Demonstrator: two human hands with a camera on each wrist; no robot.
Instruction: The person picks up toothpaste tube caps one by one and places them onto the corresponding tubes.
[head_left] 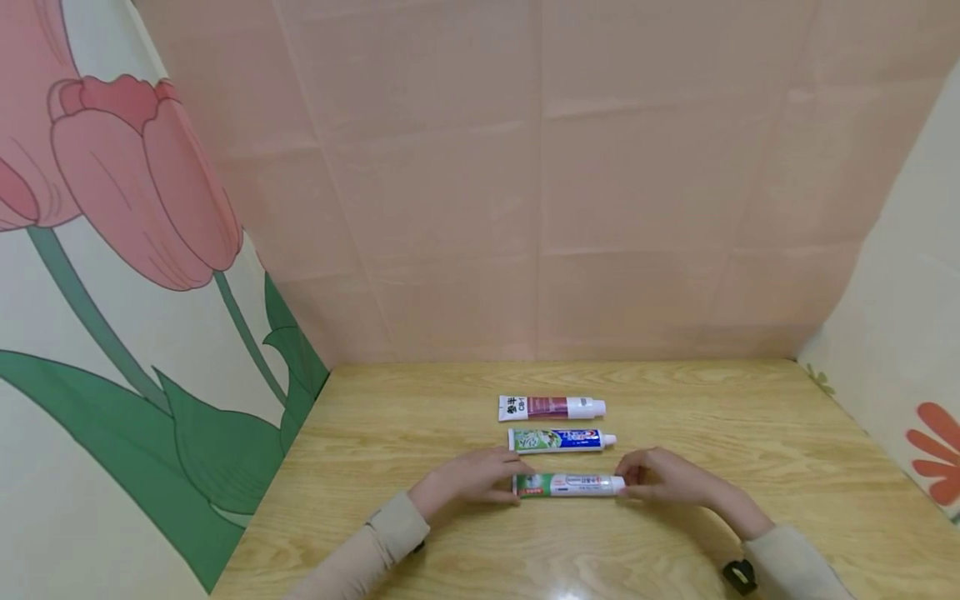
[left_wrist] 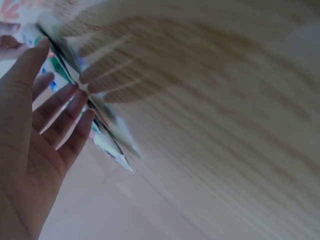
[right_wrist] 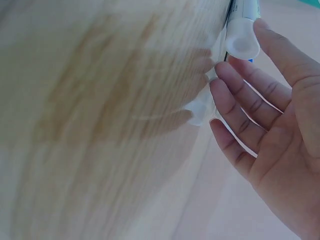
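Observation:
Three toothpaste tubes lie in a row on the wooden table, caps to the right. Nearest is a green-and-white toothpaste tube [head_left: 581, 485]. My left hand [head_left: 483, 475] pinches its flat end, thumb on the near side and fingers on the far side. At the white cap [right_wrist: 242, 42], my right hand [head_left: 671, 477] holds the tube between thumb and index finger, the other fingers loosely bent by the tabletop. Just beyond lies a blue-and-green toothpaste tube [head_left: 558, 440], and farthest back a white-and-maroon toothpaste tube [head_left: 547, 407].
The wooden table [head_left: 405, 400] meets a pink backdrop [head_left: 450, 208] at the back. A tulip-printed panel [head_left: 135, 333] stands on the left, and a flower-printed panel [head_left: 892, 350] on the right. Dark wrist gear [head_left: 740, 575] shows by the right sleeve.

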